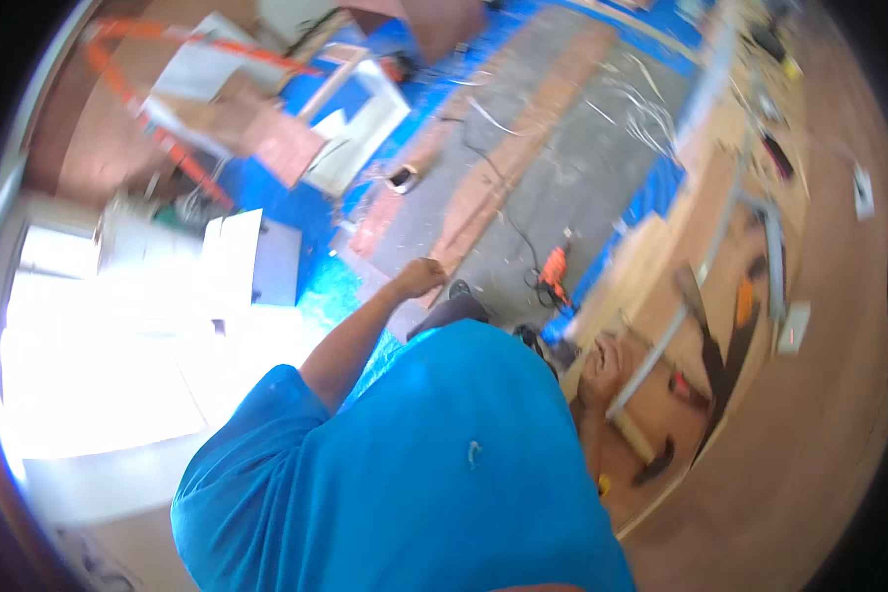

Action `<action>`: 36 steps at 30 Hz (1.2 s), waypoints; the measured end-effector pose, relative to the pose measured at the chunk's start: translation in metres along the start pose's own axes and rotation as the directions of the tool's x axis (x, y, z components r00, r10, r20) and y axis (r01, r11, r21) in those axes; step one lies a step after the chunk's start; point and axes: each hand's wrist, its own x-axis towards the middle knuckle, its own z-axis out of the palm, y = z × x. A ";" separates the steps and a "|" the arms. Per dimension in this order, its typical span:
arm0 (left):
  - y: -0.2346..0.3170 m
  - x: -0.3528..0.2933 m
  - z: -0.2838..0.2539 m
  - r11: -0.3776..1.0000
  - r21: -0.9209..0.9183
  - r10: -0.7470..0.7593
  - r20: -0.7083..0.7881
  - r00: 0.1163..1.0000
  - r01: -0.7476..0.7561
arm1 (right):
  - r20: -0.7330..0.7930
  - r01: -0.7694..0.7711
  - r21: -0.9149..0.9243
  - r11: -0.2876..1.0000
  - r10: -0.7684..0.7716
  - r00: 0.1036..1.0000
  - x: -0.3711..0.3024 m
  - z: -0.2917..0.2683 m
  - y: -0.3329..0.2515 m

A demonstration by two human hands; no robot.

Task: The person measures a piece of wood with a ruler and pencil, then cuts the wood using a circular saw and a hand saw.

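Observation:
My left hand point(419, 278) hangs out in front of my body with its fingers curled in; whatever is inside them, if anything, is hidden. Below it lies a long reddish-brown wood plank point(523, 148) on the grey floor. My right hand point(602, 367) is low at my right side, next to a workbench point(651, 247) and a long grey metal strip point(696, 268). Blur smears its fingers, and I cannot tell whether it touches the strip. A hammer point(641, 444) and a handsaw point(728, 380) lie near that hand. An orange power drill point(555, 271) rests on the floor between the hands.
Blue sheeting point(266, 212) edges the floor. Cables point(646, 123) trail across it. White cabinet boxes point(276, 261) stand at left, with an orange ladder point(183, 153) beyond them. More tools, including a red-handled one point(689, 390), lie on the bench at right.

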 end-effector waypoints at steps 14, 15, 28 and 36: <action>-0.206 -0.232 0.144 0.637 -0.097 -0.710 0.312 0.631 0.765 | 0.632 0.035 0.200 0.979 -0.156 0.759 0.103 0.071 -0.038; -0.201 -0.243 0.152 0.608 -0.221 -0.710 0.277 0.647 0.762 | 0.669 0.007 0.224 0.975 -0.159 0.726 0.108 0.080 -0.047; -0.306 -0.209 0.072 0.900 -0.129 -0.424 -0.038 0.905 0.416 | 0.837 -0.243 0.079 0.967 0.069 0.544 0.108 0.274 -0.047; -0.290 -0.170 -0.018 0.446 -0.673 -0.725 0.115 0.679 0.590 | 0.769 -0.133 -0.484 0.865 0.493 0.407 0.044 0.222 0.016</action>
